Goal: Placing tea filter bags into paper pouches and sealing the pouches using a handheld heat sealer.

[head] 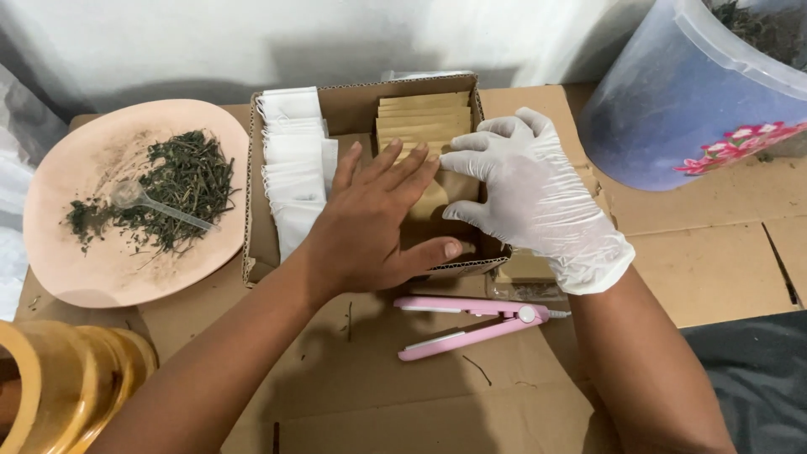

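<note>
Two hands in box (pixel 361 97), rear-centre of cardboard sheet (pixel 714 277). L hand (pixel 370 223), bare: fingers spread flat, pressing brown packets (pixel 424 118); thumb on box's front wall. R hand (pixel 525 189), gloved: fingers apart, curled over packets' right side, gripping nothing. White bags (pixel 294 160) stacked along box's left side. Pink sealer (pixel 471 324) just in front of box. Plate (pixel 126 202) w/ dried herbs, spoon at left edge; tub (pixel 689 101) at rear-right corner. Risk, judged: hard press may crumple packets or tip stack; wrist may knock sealer.
</note>
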